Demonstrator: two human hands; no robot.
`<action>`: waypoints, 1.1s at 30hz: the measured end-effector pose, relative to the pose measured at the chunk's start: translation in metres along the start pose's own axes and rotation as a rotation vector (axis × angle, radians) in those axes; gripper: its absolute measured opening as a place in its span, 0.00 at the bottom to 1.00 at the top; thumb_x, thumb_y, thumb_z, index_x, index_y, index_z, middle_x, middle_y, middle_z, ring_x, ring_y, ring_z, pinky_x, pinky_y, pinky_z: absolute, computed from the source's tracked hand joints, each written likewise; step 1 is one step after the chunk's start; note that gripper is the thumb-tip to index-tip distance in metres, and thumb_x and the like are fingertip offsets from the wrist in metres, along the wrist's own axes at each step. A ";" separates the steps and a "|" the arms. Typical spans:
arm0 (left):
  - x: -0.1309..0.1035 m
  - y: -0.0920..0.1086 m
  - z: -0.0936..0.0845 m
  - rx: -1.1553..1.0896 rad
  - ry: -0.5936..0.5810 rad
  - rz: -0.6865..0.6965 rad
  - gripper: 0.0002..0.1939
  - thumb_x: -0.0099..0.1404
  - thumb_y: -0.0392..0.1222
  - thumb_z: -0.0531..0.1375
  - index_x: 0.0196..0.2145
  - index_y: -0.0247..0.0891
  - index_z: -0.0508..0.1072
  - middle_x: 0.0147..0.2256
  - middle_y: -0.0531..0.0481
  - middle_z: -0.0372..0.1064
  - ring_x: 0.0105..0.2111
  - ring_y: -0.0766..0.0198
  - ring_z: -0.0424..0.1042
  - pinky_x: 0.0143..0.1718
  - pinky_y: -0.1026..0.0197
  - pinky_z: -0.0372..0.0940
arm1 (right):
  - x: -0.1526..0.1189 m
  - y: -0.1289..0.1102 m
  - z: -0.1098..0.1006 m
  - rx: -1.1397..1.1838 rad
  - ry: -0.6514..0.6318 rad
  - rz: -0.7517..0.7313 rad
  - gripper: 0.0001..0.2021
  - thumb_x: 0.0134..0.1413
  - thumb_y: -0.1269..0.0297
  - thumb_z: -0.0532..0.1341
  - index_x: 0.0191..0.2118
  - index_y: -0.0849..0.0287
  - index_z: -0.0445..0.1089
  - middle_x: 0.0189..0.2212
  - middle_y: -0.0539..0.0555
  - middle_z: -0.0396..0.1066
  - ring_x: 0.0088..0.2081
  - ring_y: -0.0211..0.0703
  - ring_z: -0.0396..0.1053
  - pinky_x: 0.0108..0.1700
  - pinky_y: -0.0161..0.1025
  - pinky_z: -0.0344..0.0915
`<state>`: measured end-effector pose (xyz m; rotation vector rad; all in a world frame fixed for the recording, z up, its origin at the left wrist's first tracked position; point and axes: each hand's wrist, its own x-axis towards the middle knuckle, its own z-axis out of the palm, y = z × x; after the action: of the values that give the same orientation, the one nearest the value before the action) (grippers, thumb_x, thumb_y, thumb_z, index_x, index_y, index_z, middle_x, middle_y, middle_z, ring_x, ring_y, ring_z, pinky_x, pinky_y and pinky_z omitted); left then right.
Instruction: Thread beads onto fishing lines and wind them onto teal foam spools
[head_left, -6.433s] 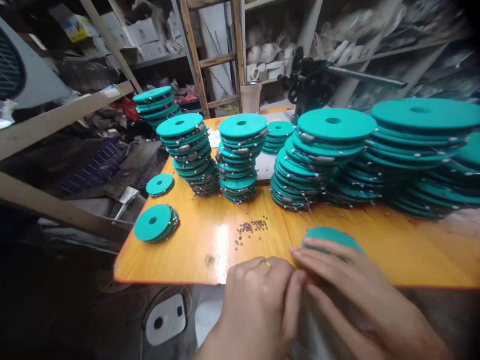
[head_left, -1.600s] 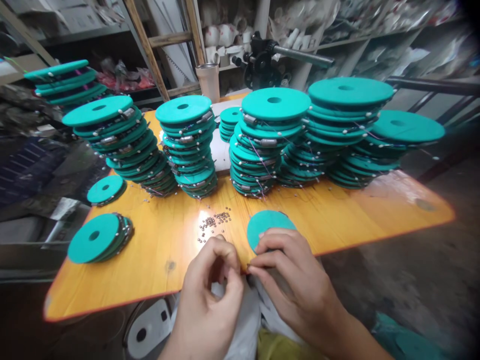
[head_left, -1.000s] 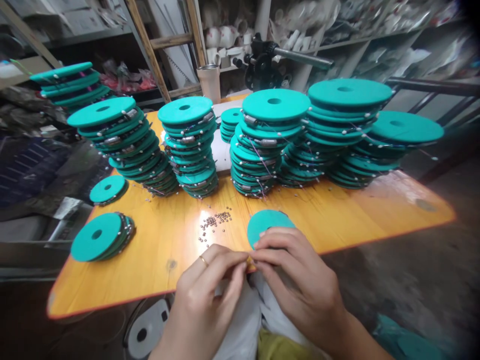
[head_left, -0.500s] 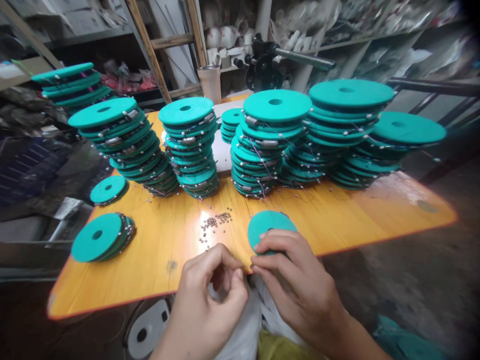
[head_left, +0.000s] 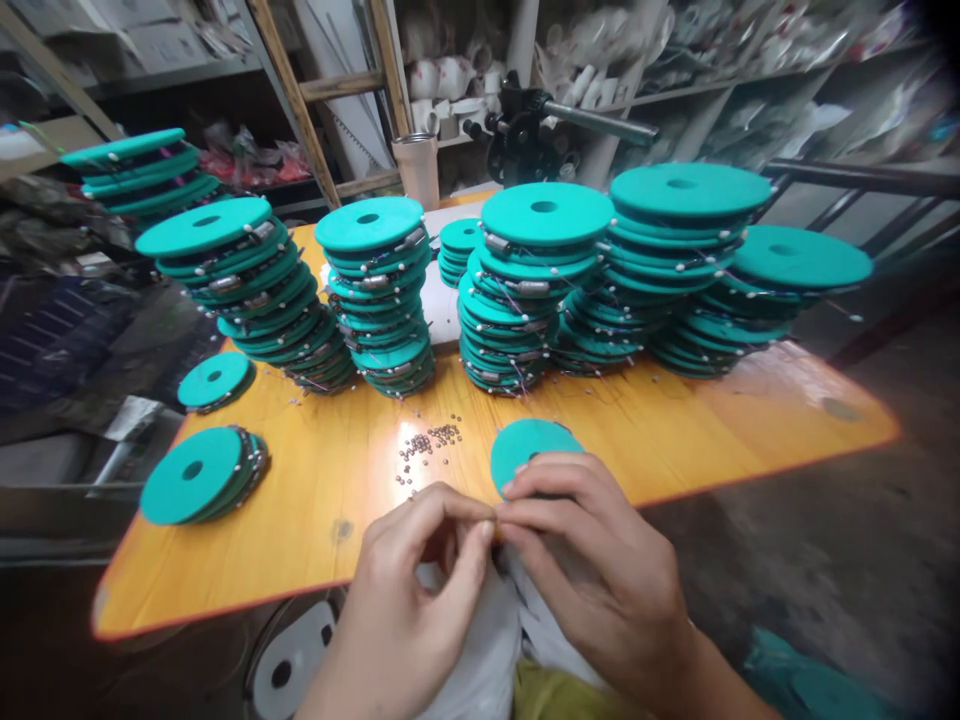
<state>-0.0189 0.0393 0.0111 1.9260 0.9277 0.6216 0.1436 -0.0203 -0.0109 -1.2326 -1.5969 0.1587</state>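
My left hand [head_left: 431, 570] is closed in a pinch near the table's front edge; whatever lies between its thumb and forefinger is too small to make out. Its fingertips meet those of my right hand [head_left: 581, 555], also pinched, with a tiny dark bead at its tips mostly hidden by the fingers. Partly behind my right fingers, a teal foam spool [head_left: 525, 445] rests on the table. Just beyond my left hand lies a loose scatter of small dark beads [head_left: 431, 440].
Tall stacks of teal spools wound with line, such as the left stack [head_left: 375, 290] and the middle stack [head_left: 536, 290], stand across the wooden table [head_left: 315, 500]. A short pile of spools [head_left: 195, 475] is at left. Behind are a cup [head_left: 417, 170] and a black metal device [head_left: 521, 130].
My hands have come together, so the fingertips now touch. The dark bead at my right fingertips is less visible. The view has shifted slightly; the spools and scattered beads stay put.
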 end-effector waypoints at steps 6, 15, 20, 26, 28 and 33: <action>0.011 0.002 0.013 0.064 0.020 0.162 0.06 0.68 0.35 0.58 0.41 0.40 0.74 0.34 0.52 0.70 0.33 0.69 0.70 0.33 0.67 0.65 | 0.002 -0.001 -0.007 -0.026 0.040 0.079 0.07 0.60 0.77 0.60 0.40 0.60 0.70 0.40 0.51 0.64 0.46 0.31 0.66 0.49 0.28 0.66; 0.013 -0.002 0.015 0.024 0.056 0.142 0.07 0.67 0.34 0.60 0.40 0.40 0.78 0.32 0.53 0.73 0.31 0.71 0.71 0.31 0.69 0.64 | 0.003 0.004 -0.011 -0.090 -0.011 0.101 0.04 0.62 0.75 0.56 0.39 0.60 0.65 0.39 0.51 0.64 0.46 0.30 0.66 0.49 0.26 0.65; 0.012 -0.004 0.014 0.017 0.068 0.137 0.07 0.67 0.34 0.60 0.38 0.40 0.78 0.32 0.53 0.74 0.31 0.72 0.71 0.31 0.70 0.65 | 0.006 0.004 -0.013 -0.136 -0.051 0.087 0.05 0.60 0.76 0.55 0.36 0.60 0.63 0.38 0.52 0.63 0.45 0.31 0.65 0.46 0.26 0.66; 0.013 -0.004 0.012 -0.003 0.056 0.134 0.06 0.66 0.34 0.61 0.38 0.39 0.79 0.32 0.52 0.74 0.30 0.72 0.72 0.29 0.70 0.65 | 0.008 0.002 -0.014 -0.162 -0.078 0.092 0.05 0.59 0.77 0.54 0.34 0.61 0.62 0.36 0.52 0.62 0.43 0.32 0.64 0.44 0.27 0.65; 0.013 -0.004 0.011 -0.013 0.054 0.121 0.07 0.67 0.35 0.61 0.39 0.40 0.79 0.33 0.52 0.74 0.31 0.71 0.72 0.29 0.70 0.66 | 0.009 0.001 -0.014 -0.158 -0.084 0.092 0.05 0.59 0.77 0.54 0.34 0.61 0.62 0.35 0.52 0.62 0.43 0.32 0.64 0.44 0.28 0.65; 0.012 -0.003 0.010 -0.029 0.043 0.088 0.06 0.67 0.35 0.61 0.38 0.41 0.79 0.33 0.52 0.75 0.31 0.70 0.73 0.30 0.68 0.66 | 0.008 0.001 -0.015 -0.141 -0.086 0.103 0.05 0.60 0.77 0.54 0.34 0.61 0.63 0.36 0.52 0.62 0.42 0.33 0.65 0.43 0.29 0.66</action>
<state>-0.0057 0.0454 0.0047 1.9420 0.8596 0.7264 0.1565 -0.0202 -0.0003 -1.4347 -1.6420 0.1686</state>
